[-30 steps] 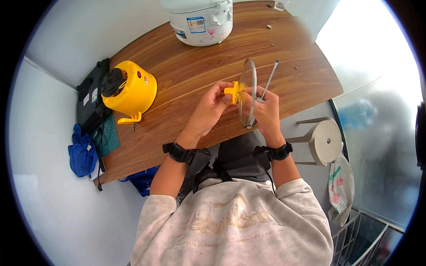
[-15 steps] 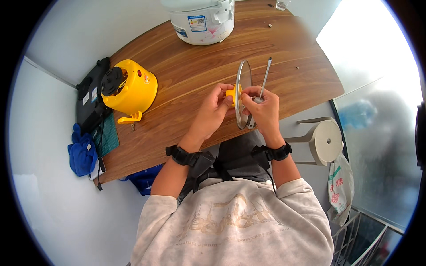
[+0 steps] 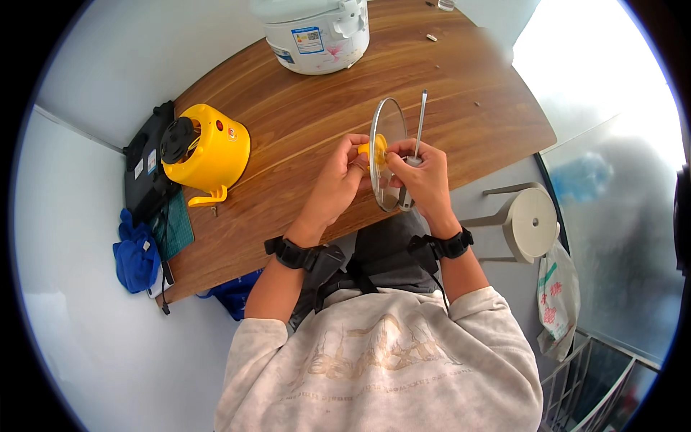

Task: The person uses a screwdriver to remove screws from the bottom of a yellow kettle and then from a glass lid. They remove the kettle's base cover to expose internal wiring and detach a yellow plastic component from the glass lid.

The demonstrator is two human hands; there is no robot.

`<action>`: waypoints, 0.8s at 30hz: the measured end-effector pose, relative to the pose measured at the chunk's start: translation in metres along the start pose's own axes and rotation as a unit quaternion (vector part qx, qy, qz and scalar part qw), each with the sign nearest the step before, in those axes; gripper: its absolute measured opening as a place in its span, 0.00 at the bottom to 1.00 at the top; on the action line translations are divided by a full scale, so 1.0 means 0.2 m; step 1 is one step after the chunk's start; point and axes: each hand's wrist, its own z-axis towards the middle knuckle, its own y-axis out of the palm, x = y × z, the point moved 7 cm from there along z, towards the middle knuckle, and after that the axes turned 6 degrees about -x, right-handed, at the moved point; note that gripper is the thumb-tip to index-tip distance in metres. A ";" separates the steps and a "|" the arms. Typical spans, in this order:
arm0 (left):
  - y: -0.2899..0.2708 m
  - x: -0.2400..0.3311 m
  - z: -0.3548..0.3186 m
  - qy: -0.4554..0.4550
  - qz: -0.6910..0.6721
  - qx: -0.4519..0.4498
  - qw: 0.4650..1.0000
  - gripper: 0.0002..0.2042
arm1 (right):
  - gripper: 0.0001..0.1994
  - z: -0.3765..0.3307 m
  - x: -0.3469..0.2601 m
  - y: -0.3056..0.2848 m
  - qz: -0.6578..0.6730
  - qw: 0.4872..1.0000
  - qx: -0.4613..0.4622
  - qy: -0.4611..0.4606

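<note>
Left hand (image 3: 337, 181) pinches yellow plastic knob (image 3: 380, 147); right hand (image 3: 430, 177) clasps steel-shafted screwdriver (image 3: 420, 122), tip toward twelve o'clock. Keep round glass lid (image 3: 393, 119) steady.

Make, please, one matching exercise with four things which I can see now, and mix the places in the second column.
Things:
1. Glass lid
2. Screwdriver
3. Yellow appliance
4. Pale stool

Places:
A. Held in the right hand, tip pointing away from the person
B. Beside the table, at the picture's right
C. On edge, between the left hand and the right hand
D. On the table, at its left side

Pairs: 1-C, 2-A, 3-D, 4-B
</note>
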 end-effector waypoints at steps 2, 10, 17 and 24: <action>-0.01 -0.01 0.01 0.005 0.002 -0.017 1.000 0.14 | 0.07 0.00 0.00 0.00 -0.006 1.000 -0.007 -0.006; -0.03 -0.06 0.04 0.038 -0.018 -0.050 0.998 0.11 | 0.07 0.01 0.01 -0.01 -0.002 0.999 -0.018 -0.029; -0.03 -0.04 0.02 0.045 0.001 -0.050 0.998 0.13 | 0.08 -0.01 0.01 0.00 0.026 0.999 -0.038 0.003; -0.02 -0.02 0.01 0.024 0.011 -0.035 0.999 0.13 | 0.08 0.00 0.03 0.00 0.058 0.996 -0.067 0.004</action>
